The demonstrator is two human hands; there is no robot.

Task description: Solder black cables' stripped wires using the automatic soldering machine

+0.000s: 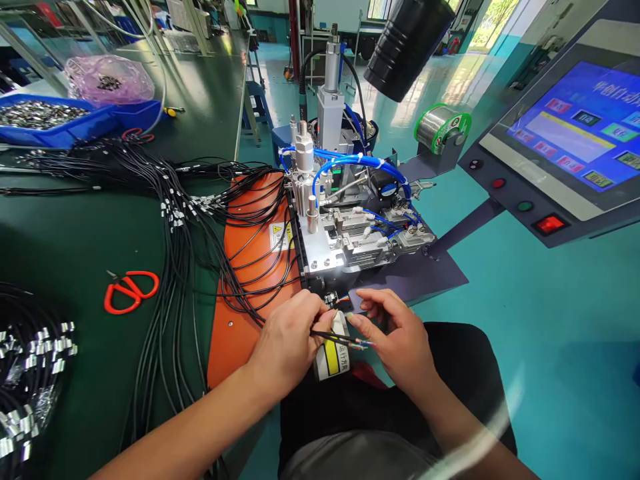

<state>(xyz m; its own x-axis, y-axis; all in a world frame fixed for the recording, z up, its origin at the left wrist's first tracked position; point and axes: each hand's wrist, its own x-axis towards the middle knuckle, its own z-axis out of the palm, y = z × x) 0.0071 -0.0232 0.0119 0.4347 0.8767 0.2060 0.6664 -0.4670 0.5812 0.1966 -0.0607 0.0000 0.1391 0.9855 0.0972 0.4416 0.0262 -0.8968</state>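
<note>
My left hand (293,330) is closed around a few thin black cables (330,336), with their coloured wire ends pointing right. Just beyond those ends is my right hand (397,337), thumb and fingers apart; whether its thumb touches a wire I cannot tell. Below the cables hangs a white label with a yellow stripe (331,360). Directly ahead of both hands stands a metal bench machine (360,240) with blue air tubes. More black cables (250,213) run from the left over an orange board (225,347) beside it.
Red-handled scissors (131,292) and bundled cables (37,360) lie on the green table (100,247). A blue bin (50,137) holds small metal parts. Right of the machine are a solder wire spool (443,130) and a control screen (575,133). A black cylinder (407,50) hangs above.
</note>
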